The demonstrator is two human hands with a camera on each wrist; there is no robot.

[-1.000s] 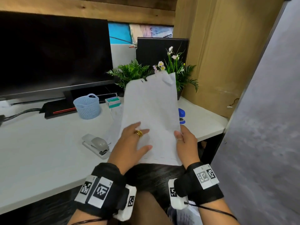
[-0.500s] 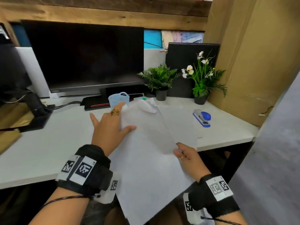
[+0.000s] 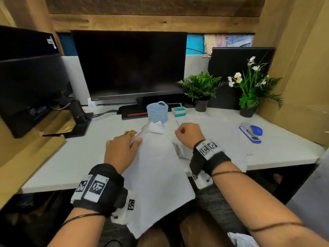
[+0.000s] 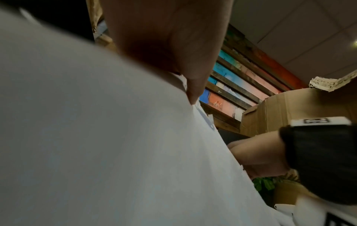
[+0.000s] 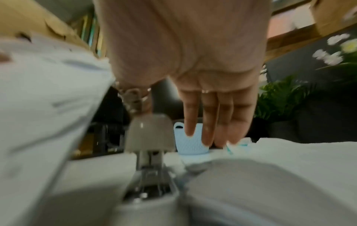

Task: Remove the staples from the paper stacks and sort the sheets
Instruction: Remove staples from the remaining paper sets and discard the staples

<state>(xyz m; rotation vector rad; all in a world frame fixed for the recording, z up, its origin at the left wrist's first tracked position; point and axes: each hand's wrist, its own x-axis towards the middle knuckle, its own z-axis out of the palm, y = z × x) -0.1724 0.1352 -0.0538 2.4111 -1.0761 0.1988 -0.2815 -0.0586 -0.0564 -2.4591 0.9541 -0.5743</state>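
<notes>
Head view down over desk (image 3: 53,166), wrist views close, low, forward

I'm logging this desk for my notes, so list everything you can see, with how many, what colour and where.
White paper stack: one, white, hanging over the desk's near edge, far corner folded.
Grey stapler: one, grey, under the right hand.
Blue and grey stapler: one, desk's right side.
Pale blue mesh basket: one, behind the paper.
Small teal and white box: one, right of the basket.
Black monitors: two, centre back and left.
Potted green fern: one, right of the centre monitor.
Potted white-flowered plant: one, far right back.
White desk: one.
Left hand: grips the paper's left edge; gold ring.
Right hand: over the grey stapler, fingers straight.
</notes>
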